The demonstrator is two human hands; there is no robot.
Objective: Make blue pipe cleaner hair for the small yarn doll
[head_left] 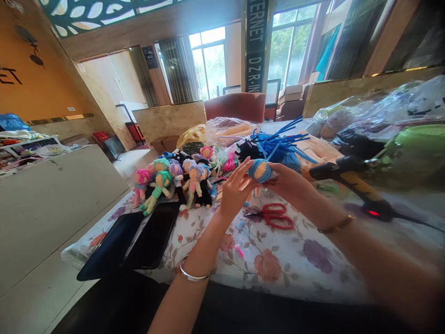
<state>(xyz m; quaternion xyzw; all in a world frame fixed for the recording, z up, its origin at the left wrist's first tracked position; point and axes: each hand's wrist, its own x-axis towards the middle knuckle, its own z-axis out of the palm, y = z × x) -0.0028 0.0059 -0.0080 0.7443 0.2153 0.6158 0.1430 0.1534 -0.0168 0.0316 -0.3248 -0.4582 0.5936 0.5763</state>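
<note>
A small doll head with blue yarn hair and a peach face (260, 170) is held between both hands above the table. My left hand (233, 186) grips its left side, fingertips closed against the blue yarn. On the other side, my right hand (287, 181) has its fingers pressed on the head, partly hidden behind it. Below the hands, red-handled scissors (278, 216) lie on the flowered cloth. Blue fuzzy stems (278, 141) are piled just behind the hands. Several finished yarn dolls (174, 178) stand bunched to the left.
A glue gun (361, 185) with a red light lies at the right, its cord trailing right. Two dark phone-like slabs (153, 235) rest at the left table edge. Plastic bags (392, 109) fill the back right.
</note>
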